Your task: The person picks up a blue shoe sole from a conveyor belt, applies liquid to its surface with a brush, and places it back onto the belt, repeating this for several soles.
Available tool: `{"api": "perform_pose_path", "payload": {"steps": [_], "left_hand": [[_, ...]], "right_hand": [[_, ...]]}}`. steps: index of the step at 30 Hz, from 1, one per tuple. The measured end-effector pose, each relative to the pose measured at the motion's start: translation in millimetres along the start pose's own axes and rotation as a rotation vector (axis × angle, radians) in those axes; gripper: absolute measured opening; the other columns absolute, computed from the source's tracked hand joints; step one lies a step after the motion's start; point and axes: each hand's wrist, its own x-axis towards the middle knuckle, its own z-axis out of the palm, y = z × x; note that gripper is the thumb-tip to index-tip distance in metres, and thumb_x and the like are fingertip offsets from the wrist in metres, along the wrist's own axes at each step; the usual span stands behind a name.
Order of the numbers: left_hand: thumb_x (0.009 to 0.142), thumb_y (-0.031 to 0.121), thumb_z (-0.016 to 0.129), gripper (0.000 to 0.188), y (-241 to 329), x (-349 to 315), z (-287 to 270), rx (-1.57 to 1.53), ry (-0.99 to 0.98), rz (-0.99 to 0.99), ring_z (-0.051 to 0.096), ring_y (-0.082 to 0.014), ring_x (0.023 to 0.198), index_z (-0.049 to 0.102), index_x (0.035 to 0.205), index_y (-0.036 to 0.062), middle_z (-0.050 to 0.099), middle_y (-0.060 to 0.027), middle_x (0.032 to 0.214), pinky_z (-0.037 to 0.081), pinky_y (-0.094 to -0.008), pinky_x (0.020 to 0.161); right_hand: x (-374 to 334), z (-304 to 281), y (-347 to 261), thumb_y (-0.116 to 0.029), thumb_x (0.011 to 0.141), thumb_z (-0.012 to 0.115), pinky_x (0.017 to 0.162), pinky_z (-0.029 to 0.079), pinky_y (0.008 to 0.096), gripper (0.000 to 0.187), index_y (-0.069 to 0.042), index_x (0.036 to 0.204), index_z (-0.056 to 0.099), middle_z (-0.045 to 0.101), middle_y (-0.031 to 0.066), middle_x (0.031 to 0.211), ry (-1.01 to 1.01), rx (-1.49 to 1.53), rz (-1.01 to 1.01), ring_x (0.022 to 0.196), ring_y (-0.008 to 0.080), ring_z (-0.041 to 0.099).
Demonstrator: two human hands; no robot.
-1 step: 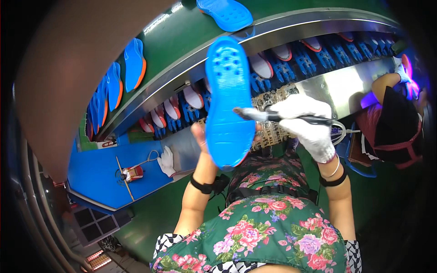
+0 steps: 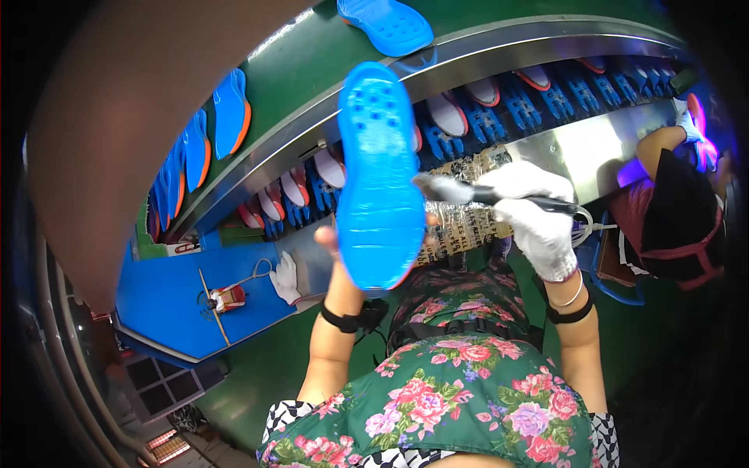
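Observation:
A shiny blue shoe sole [image 2: 380,203] stands almost upright in front of me, its dimpled heel end pointing away. My bare left hand [image 2: 331,243] grips it from underneath, thumb at the left edge and fingertips just showing at the right; the palm is hidden. My right hand [image 2: 530,204], in a white glove, is closed round a brush [image 2: 488,194] with a dark handle and pale bristles. The brush tip is at the sole's right edge, near its narrow middle; whether it touches I cannot tell.
Several blue soles [image 2: 231,113] lie on the green conveyor belt [image 2: 296,93]. Below its metal edge is a rack of shoe uppers [image 2: 447,115] on blue holders. A red pot [image 2: 228,298] with a stick and a white glove [image 2: 285,278] rest at left. Another person [image 2: 671,195] works at right.
The sole has shifted slightly left in my left hand. The brush has moved from over the sole's middle to its right edge.

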Motion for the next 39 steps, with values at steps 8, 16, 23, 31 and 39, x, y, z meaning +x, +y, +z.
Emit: {"api": "perform_pose_path", "payload": {"steps": [8,16,23,31,39], "left_hand": [[0.086,0.058,0.075,0.114,144,89,-6,-0.248,-0.173,0.257,0.045,-0.0506,0.134,0.010,0.162,0.0037,0.018,-0.0311,0.162,0.051,-0.0560,0.105],[0.095,0.075,0.041,0.106,108,102,-6,-0.514,0.154,0.517,0.037,-0.0401,0.147,0.015,0.160,-0.0048,0.036,-0.0231,0.159,0.039,-0.0528,0.117],[0.074,0.035,0.089,0.062,78,208,5,2.009,0.618,0.709,0.055,-0.0328,0.123,0.063,0.123,0.0073,0.051,-0.0257,0.138,0.049,-0.0451,0.100],[0.101,0.017,0.066,0.016,69,120,0,1.435,0.543,0.946,0.061,-0.0130,0.097,0.057,0.098,0.0041,0.063,-0.0101,0.122,0.047,-0.0235,0.085],[0.080,0.002,0.072,0.081,-2,48,12,0.637,0.533,0.311,0.063,-0.0278,0.117,0.035,0.152,0.0041,0.054,-0.0184,0.141,0.054,-0.0391,0.099]], "right_hand": [[-8,-3,43,0.001,0.086,0.072,0.081,0.054,0.0259,0.026,0.003,0.112,0.075,0.076,0.0102,0.105,0.073,0.062,0.167,0.091,0.0129,0.069],[-33,-21,82,0.000,0.085,0.073,0.070,0.053,0.0261,0.020,0.002,0.105,0.077,0.077,0.0101,0.098,0.121,-0.069,0.198,0.078,0.0117,0.066],[-38,-38,75,-0.001,0.088,0.071,0.067,0.050,0.0227,0.023,0.004,0.110,0.074,0.076,0.0114,0.099,0.268,0.170,0.291,0.073,0.0112,0.062],[-43,-56,66,0.002,0.089,0.068,0.070,0.054,0.0250,0.025,0.008,0.113,0.071,0.075,0.0170,0.105,0.364,0.355,0.230,0.078,0.0155,0.067],[-38,-44,31,0.002,0.092,0.064,0.075,0.056,0.0278,0.027,0.010,0.117,0.066,0.072,0.0197,0.109,0.311,0.555,0.229,0.085,0.0183,0.067]]}}
